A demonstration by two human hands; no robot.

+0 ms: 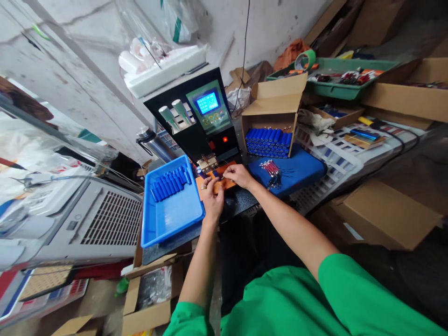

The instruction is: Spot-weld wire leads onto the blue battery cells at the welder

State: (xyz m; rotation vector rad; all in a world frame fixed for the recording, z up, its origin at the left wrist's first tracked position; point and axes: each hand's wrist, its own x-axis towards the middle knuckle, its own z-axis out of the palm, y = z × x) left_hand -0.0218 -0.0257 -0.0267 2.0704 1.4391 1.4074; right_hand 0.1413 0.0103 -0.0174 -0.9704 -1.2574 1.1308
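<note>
In front of a black spot welder point(196, 135) with a lit blue display, both my hands work over an orange block point(229, 182). Under the welder's electrodes point(207, 162), a small blue cylindrical battery cell point(216, 173) shows between my fingertips. My left hand point(213, 198) has its fingers closed at the cell, a ring on one of them. My right hand point(239, 176) pinches at the cell's right end; whatever lies between thumb and finger is too small to name. A blue tray point(164, 228) with a row of blue battery cells point(170, 183) stands just left of my left hand.
An open cardboard box point(273, 100) stacked with blue cells point(269, 141) stands right of the welder. Red and black wire leads point(271, 172) lie on a blue surface point(306, 167). A steel flask point(154, 140) stands behind the tray. A green tray point(338, 91) sits at back right.
</note>
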